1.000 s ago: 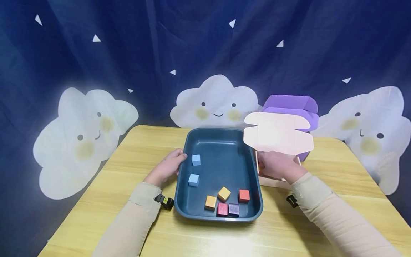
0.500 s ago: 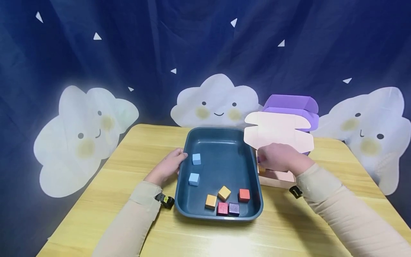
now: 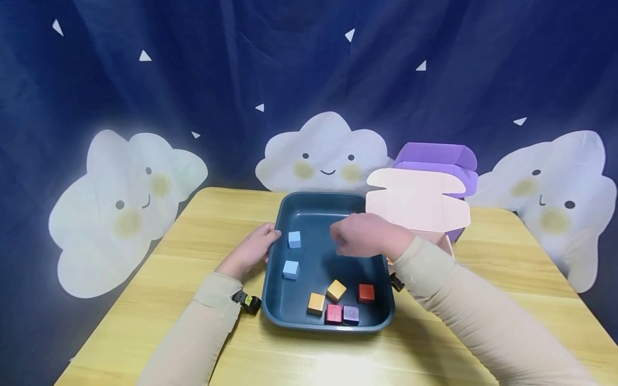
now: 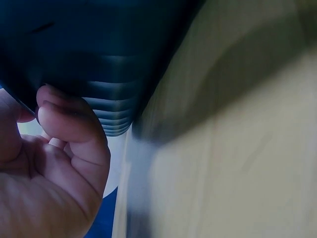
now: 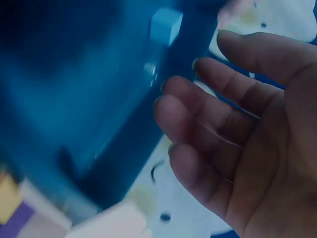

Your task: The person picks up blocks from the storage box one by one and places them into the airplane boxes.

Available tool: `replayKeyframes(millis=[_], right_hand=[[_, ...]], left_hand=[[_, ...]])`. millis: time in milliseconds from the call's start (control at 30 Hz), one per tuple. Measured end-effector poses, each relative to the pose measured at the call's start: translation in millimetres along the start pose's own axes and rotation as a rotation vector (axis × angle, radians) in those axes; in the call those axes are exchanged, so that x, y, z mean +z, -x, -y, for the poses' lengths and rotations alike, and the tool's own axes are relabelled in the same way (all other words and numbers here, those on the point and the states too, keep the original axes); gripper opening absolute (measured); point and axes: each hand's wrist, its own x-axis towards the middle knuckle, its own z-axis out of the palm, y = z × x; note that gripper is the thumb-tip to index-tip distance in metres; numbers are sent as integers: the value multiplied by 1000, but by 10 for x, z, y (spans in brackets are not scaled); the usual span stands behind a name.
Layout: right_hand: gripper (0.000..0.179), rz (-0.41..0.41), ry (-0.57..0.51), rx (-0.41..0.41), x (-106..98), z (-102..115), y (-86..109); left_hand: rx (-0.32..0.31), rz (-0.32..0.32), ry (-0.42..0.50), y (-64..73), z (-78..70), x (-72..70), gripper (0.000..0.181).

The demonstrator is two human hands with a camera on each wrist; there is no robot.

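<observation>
My left hand point(image 3: 248, 251) grips the left side of a dark teal tray point(image 3: 328, 328). In the left wrist view its fingers point(image 4: 69, 121) curl against the tray's outer wall near the rim. Over the tray's right half hovers my right hand point(image 3: 369, 235); the right wrist view shows its fingers point(image 5: 178, 119) loosely bent, with nothing between them. Inside the tray lie two light blue cubes point(image 3: 291, 270), two yellow-orange cubes point(image 3: 316, 304), an orange-red cube point(image 3: 366, 294), a crimson cube point(image 3: 333, 314) and a dark purple cube point(image 3: 351, 315).
An open pale pink box point(image 3: 415, 206) stands right of the tray, partly hidden by my right forearm. Yellow point(image 5: 7, 198) and purple blocks point(image 5: 17, 220) show in it in the right wrist view. A purple box point(image 3: 436, 155) stands behind it on the wooden table point(image 3: 502, 252).
My right hand has risen out of the pink box and moved left over the tray. The left hand, the tray and its cubes have stayed in place.
</observation>
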Motion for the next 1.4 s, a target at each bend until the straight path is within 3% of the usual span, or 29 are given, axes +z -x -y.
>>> replayKeyframes(millis=[300, 533, 1000, 1233, 1400], right_hand=[[28, 284, -21, -48, 210, 294, -70], [32, 366, 10, -77, 259, 390, -60], [13, 346, 54, -116, 315, 472, -112], [17, 240, 13, -154, 361, 428, -189], [7, 129, -42, -232, 231, 309, -195]], left_hand=[[-5, -2, 0, 3, -8, 5, 25], [-7, -11, -12, 19, -33, -11, 26], [-11, -14, -13, 24, -17, -17, 25], [-8, -8, -10, 26, 10, -14, 26], [-2, -6, -12, 14, 18, -24, 27]])
